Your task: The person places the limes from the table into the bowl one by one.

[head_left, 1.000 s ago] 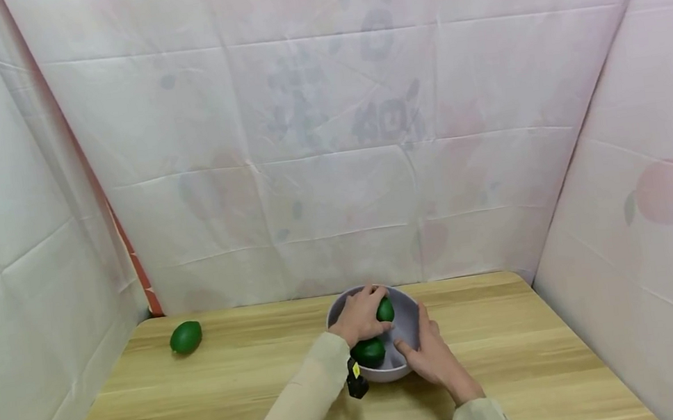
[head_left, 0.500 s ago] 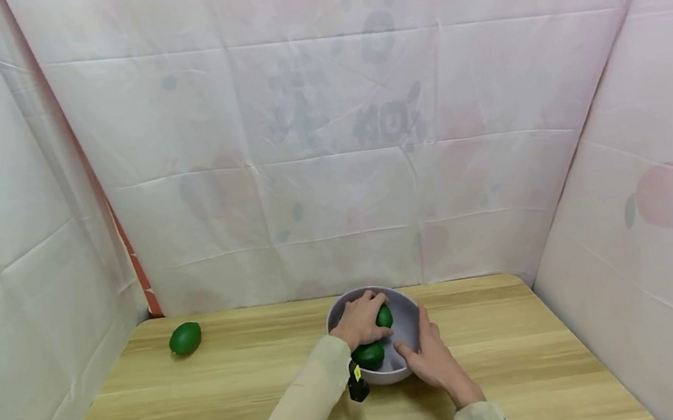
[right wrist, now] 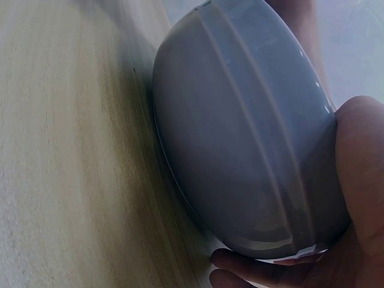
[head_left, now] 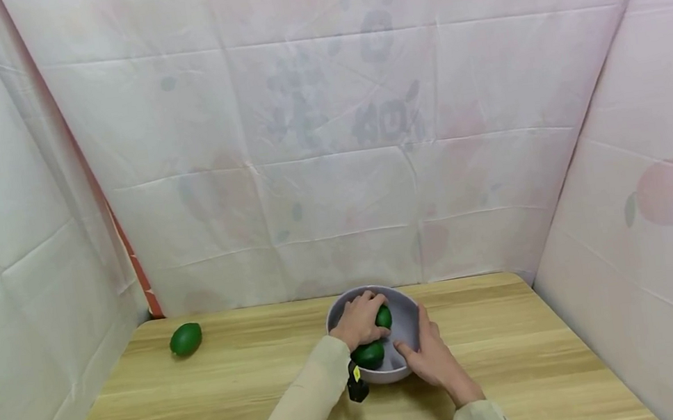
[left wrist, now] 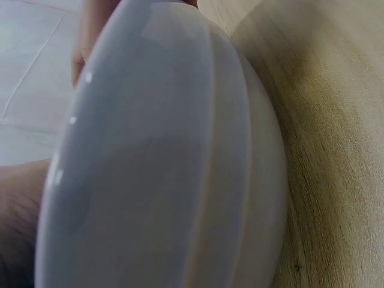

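A grey-purple bowl (head_left: 412,341) stands on the table, its ridged outer wall filling much of both wrist views. My left hand (head_left: 359,321) reaches down into it, fingers and thumb curled round a green lime (head_left: 383,316). Partly under that hand, another lime (head_left: 368,355) lies in the near left of the bowl. My right hand (head_left: 432,354) grips the bowl's right side, thumb over the rim and fingers along the outside wall. In the right wrist view, the fingers (right wrist: 264,267) reach round below the bowl's side.
Far to the left on the wooden table (head_left: 257,388) lies a separate green lime (head_left: 186,340). Pale printed sheets (head_left: 331,168) hang behind the table and along both sides, the back one close behind the bowl.
The lime under my left hand has shifted slightly as the fingers settled over it. The right hand, the bowl and the far lime look unmoved.
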A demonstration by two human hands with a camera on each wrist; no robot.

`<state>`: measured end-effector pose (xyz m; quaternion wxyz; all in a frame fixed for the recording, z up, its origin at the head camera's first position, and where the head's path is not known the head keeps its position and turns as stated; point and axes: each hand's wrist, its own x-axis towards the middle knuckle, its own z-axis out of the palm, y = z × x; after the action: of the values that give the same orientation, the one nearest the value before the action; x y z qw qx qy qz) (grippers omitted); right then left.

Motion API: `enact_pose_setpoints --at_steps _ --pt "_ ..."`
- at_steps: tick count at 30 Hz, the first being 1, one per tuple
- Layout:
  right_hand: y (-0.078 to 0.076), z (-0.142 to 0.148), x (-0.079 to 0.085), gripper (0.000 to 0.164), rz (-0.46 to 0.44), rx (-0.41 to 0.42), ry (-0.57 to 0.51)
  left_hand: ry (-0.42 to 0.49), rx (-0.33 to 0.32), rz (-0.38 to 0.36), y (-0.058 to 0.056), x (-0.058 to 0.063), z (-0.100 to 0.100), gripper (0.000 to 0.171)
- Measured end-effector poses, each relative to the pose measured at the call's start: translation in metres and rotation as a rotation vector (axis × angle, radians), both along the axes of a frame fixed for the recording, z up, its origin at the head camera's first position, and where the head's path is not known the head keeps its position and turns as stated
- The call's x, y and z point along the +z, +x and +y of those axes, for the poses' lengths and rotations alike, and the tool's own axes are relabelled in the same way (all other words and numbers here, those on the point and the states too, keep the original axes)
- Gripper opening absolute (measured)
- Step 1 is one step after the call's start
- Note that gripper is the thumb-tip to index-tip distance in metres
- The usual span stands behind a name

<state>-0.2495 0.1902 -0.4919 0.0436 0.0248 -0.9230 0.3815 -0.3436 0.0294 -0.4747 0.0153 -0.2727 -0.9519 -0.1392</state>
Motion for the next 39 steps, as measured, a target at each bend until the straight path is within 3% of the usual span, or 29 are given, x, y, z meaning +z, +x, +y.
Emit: enact_pose_setpoints --at_steps 13,22,28,33,39 --pt "-0.001 0.001 -0.002 0.093 -0.001 0.001 0.007 0.013 -0.033 0.000 0.001 0.001 -0.002 0.052" --pt "0.001 0.000 0.001 0.093 -0.011 -0.006 0.023 0.055 -0.046 0.082 0.003 0.006 -0.007 0.051" --pt "0.001 -0.001 0.003 0.093 0.001 -0.010 0.018 0.068 -0.048 0.132 0.005 0.013 -0.015 0.052" --pt "0.000 -0.001 0.001 0.093 0.005 -0.010 0.014 0.097 -0.039 0.166 0.001 0.011 -0.025 0.054" --pt "0.001 0.000 -0.002 0.093 0.010 -0.007 0.005 0.158 -0.037 0.168 0.000 0.013 -0.041 0.052"
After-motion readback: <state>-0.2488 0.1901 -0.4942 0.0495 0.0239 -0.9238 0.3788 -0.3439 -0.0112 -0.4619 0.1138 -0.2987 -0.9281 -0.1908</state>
